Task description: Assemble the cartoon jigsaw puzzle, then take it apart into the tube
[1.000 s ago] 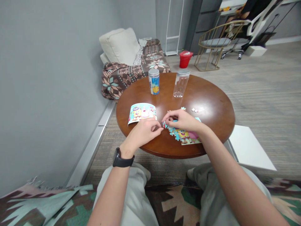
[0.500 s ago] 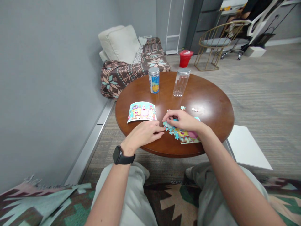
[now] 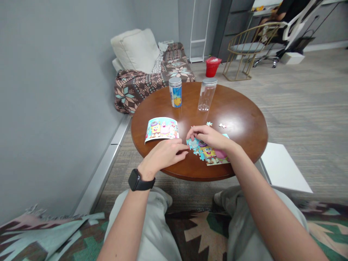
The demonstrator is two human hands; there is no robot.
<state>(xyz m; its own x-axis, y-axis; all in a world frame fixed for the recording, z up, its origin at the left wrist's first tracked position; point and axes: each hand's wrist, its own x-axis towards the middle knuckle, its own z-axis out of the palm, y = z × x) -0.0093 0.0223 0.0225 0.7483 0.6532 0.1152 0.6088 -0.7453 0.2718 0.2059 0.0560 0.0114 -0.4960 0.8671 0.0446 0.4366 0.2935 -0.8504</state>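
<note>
A partly joined jigsaw puzzle (image 3: 209,152) with cartoon figures lies near the table's front edge. My right hand (image 3: 210,137) reaches over its upper part, fingers bent down and closed on a puzzle piece (image 3: 188,141) at the upper left corner. That hand and forearm cover part of the picture. From the left, my left hand (image 3: 167,152) rests on the table, fingers stretched out, its index fingertip touching the puzzle's left edge. Just behind it stands a curved picture card (image 3: 162,128) with similar cartoon figures. Loose puzzle pieces (image 3: 209,124) lie beyond my right hand.
On the round brown table (image 3: 239,108) stand a blue-labelled jar (image 3: 175,93) and a clear jar (image 3: 207,96), both with silver lids. Farther off are a red bin (image 3: 212,67), a gold-framed chair (image 3: 247,49) and a seated person (image 3: 289,12). A white board (image 3: 284,166) sits low at right.
The view has shifted slightly. My right hand's fingers have moved a little at the puzzle's upper left corner, uncovering more of the picture. My left hand stays at the puzzle's left edge.
</note>
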